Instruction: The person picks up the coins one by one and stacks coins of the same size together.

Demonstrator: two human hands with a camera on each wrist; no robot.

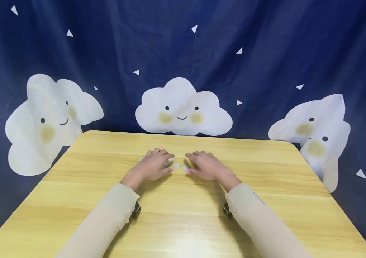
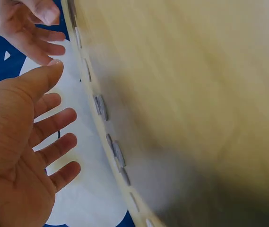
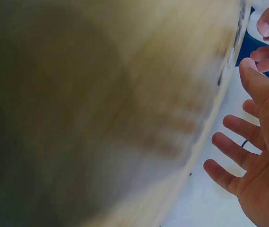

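Note:
Several small flat discs, pale and coin-like, lie on the wooden table; one disc [image 1: 176, 165] shows between the hands in the head view. My left hand [image 1: 153, 165] hovers palm down over the discs at left, partly hiding them. Its fingers are spread and relaxed, with nothing held. Opposite it, my right hand [image 1: 207, 165] is held just above the table, its thumb near another disc [image 1: 185, 167]. In the left wrist view the discs [image 2: 118, 153] look grey and edge-on, some overlapping. The right wrist view shows the right hand [image 3: 266, 146] with loosely extended fingers and a bare palm.
The light wooden table [image 1: 183, 215] has rounded far corners. Behind it hangs a dark blue curtain [image 1: 157, 43] with white clouds and triangles. A small black device [image 1: 136, 209] sits under the left sleeve cuff, and another black device [image 1: 227, 210] under the right.

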